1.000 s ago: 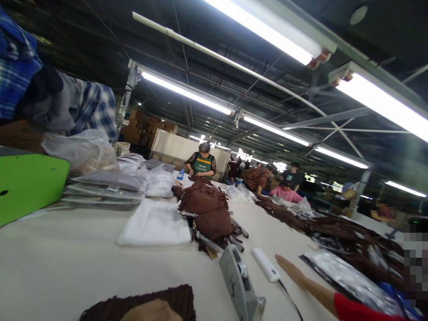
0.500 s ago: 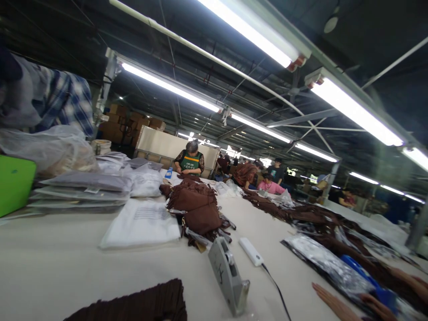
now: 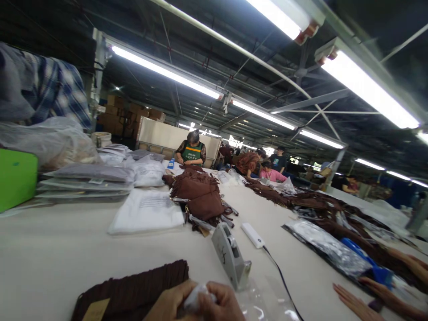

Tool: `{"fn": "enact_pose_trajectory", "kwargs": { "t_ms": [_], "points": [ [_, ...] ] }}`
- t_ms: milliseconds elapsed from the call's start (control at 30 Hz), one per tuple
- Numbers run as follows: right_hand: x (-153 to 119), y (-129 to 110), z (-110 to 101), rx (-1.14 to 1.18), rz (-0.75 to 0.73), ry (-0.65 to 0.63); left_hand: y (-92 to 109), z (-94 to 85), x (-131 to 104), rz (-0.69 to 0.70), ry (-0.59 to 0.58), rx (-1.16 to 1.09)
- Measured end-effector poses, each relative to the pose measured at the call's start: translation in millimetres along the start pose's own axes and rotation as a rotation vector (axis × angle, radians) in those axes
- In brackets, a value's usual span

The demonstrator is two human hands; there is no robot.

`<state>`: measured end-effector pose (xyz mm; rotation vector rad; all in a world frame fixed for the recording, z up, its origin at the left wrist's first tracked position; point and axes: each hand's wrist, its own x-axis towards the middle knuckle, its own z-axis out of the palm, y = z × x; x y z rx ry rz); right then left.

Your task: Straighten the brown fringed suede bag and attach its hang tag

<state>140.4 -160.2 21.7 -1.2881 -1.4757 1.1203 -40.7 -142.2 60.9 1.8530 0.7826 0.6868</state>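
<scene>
At the bottom centre, my left hand (image 3: 172, 301) and my right hand (image 3: 222, 303) are close together, fingers closed around a crumpled whitish plastic wad (image 3: 196, 298). They are over the right end of a dark brown fringed item (image 3: 133, 287), which lies on the pale table (image 3: 60, 249) with a tan tag (image 3: 96, 309) at its lower left. Just beyond my right hand stands a grey tape dispenser (image 3: 229, 256). Clear plastic (image 3: 256, 303) lies to the right of my right hand.
A white device (image 3: 253, 235) with a black cable lies past the dispenser. Brown bags (image 3: 203, 203), white packets (image 3: 147, 211) and a green box (image 3: 17, 178) stand farther back. Another person's hands (image 3: 357, 303) are at the lower right, near silvery plastic (image 3: 329, 247). A person in an apron (image 3: 192, 154) is opposite.
My two hands have come into view at the bottom with the plastic wad. The view has shifted, showing more of the brown fringed item and its tag. The other person's hands have moved slightly.
</scene>
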Motion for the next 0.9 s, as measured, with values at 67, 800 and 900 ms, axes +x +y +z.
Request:
{"fn": "enact_pose_trajectory", "kwargs": {
  "t_ms": [67, 800, 900],
  "points": [
    [16, -10, 11, 0.137, 0.032, -0.065, -2, -15.1, -6, -0.009, 0.075, -0.021],
    [27, 29, -55, -0.229, 0.144, -0.007, -43, -80.3, -16, -0.278, 0.316, -0.365],
    [-31, 60, -94, -0.127, 0.248, 0.003, -46, -79.1, -17, -0.305, 0.214, -0.329]
  ]
}}
